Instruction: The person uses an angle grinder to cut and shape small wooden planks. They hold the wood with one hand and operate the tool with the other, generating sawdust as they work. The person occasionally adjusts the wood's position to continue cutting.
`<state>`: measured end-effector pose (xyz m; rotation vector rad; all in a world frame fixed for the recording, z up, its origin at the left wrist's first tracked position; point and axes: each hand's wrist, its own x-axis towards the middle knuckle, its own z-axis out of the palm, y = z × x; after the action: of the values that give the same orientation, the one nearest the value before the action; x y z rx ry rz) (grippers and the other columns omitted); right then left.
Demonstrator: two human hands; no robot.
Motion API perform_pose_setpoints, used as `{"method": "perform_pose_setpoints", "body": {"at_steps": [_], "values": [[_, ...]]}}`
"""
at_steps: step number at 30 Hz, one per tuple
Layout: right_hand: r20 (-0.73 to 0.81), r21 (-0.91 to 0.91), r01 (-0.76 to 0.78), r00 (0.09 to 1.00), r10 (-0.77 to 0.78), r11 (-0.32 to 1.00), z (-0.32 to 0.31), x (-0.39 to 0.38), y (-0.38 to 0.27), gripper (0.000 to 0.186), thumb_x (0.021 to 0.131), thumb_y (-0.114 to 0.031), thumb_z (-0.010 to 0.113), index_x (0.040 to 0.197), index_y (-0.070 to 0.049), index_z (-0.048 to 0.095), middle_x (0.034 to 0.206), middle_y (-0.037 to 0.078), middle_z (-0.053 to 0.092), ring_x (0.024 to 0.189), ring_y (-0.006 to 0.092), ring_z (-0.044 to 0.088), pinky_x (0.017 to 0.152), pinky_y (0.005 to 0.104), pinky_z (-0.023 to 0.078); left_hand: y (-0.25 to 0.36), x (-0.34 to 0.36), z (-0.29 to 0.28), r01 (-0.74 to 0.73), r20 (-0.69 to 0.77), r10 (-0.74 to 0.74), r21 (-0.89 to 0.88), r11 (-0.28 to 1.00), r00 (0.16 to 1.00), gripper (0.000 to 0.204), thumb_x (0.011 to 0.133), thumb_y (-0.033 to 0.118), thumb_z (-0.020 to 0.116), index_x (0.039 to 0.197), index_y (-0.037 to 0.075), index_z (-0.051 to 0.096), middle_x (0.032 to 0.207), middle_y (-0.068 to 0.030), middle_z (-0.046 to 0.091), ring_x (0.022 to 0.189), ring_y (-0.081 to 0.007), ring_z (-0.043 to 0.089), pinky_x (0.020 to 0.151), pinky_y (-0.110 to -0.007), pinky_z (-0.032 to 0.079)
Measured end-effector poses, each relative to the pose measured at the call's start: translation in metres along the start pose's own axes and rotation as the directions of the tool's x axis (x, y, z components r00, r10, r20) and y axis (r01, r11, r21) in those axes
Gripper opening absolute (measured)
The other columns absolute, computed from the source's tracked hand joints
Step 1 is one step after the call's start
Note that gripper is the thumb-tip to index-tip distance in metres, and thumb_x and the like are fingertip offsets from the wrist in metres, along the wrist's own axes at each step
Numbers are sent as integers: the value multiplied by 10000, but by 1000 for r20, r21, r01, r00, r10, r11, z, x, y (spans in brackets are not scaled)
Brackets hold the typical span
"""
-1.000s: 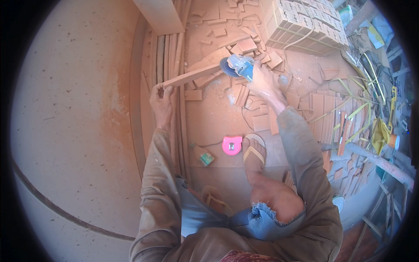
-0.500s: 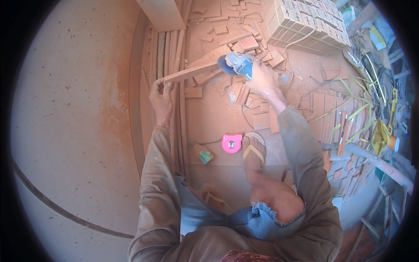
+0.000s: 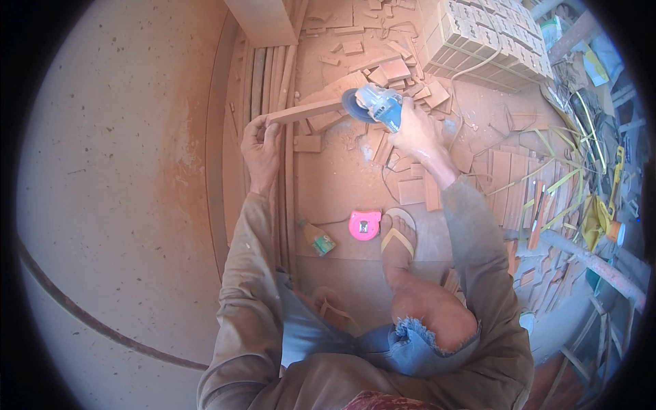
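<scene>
My left hand pinches the near end of a long, narrow reddish tile strip, which runs up and right toward a blue angle grinder. My right hand grips the grinder's body, its disc at the strip's far end; whether the two touch, I cannot tell. Broken reddish pieces lie behind and beneath. A pink tape measure rests beside my sandalled foot.
A strapped stack of blocks stands back right. Long strips lie along the left beside a pale board or wall. Loose yellow straps, poles and a small green packet are also in view.
Both my hands, with the strip and grinder, have shifted slightly rightward in the picture; the surroundings have shifted a little too. My grips look unchanged.
</scene>
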<state>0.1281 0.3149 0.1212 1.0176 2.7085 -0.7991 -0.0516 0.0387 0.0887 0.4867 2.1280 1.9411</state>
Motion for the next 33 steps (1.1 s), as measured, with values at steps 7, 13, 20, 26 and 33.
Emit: {"method": "perform_pose_setpoints", "body": {"at_steps": [7, 13, 20, 26, 33], "values": [[73, 30, 76, 994, -78, 997, -24, -14, -46, 649, 751, -146, 718, 1311, 71, 474, 1126, 276, 706, 1067, 436, 696, 909, 511, 535, 17, -3, 8, -100, -31, 105, 146, 984, 994, 259, 982, 10, 683, 1234, -45, 659, 1113, -100, 709, 1021, -152, 687, 918, -286, 560], [93, 45, 112, 989, -116, 993, -26, -18, -52, 616, 757, -202, 725, 1282, 15, 487, 1128, 258, 695, 1059, 451, 680, 898, 521, 526, 14, 2, 12, -170, -39, 185, 244, 955, 982, 200, 955, 11, 718, 1151, -28, 706, 1095, -92, 712, 963, -149, 685, 858, -289, 558], [83, -36, 136, 988, -132, 990, -18, -14, -50, 616, 743, -166, 735, 1272, 35, 491, 1120, 261, 702, 1029, 440, 701, 866, 521, 542, 7, 6, 6, -183, -17, 194, 259, 948, 981, 190, 957, 37, 728, 1136, -20, 698, 1076, -73, 686, 941, -133, 657, 838, -283, 542], [98, -48, 46, 994, -41, 998, -17, -4, -25, 606, 762, -140, 722, 1284, 64, 491, 1115, 274, 706, 1037, 437, 704, 885, 516, 540, 5, 6, -1, -170, 19, 170, 221, 960, 985, 185, 977, 54, 714, 1149, -9, 686, 1055, -54, 677, 941, -114, 642, 832, -269, 531], [117, -11, 40, 992, -38, 999, -20, -10, -39, 631, 751, -178, 729, 1298, 34, 495, 1160, 258, 698, 1089, 424, 688, 915, 518, 528, 9, 6, 3, -196, 35, 193, 219, 956, 981, 179, 971, 25, 709, 1143, -15, 679, 1054, -54, 661, 953, -116, 647, 837, -272, 538]]}}
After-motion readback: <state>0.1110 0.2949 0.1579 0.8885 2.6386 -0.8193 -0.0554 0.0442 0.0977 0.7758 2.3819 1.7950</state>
